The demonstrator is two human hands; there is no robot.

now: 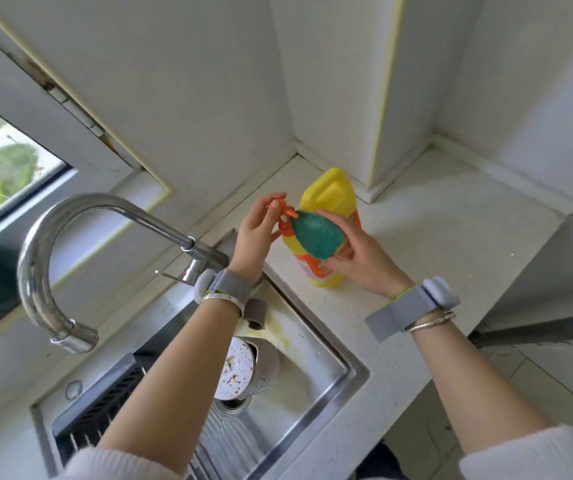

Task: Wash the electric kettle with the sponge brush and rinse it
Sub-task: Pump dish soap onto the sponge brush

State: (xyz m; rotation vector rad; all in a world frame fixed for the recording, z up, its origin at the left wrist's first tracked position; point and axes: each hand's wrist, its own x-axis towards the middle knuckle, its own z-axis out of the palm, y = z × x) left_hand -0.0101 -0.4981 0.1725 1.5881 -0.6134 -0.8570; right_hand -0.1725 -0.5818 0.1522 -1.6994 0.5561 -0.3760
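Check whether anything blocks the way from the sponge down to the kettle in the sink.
Nothing visible blocks it. The right hand holds the sponge at the orange pump of the yellow soap bottle, which the left hand presses. The kettle lies in the sink, partly hidden under the left forearm.

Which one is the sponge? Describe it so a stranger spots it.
Start at the sink and go to the counter corner behind it, where a yellow bottle stands. The sponge is the green pad the right hand holds against the bottle's orange pump.
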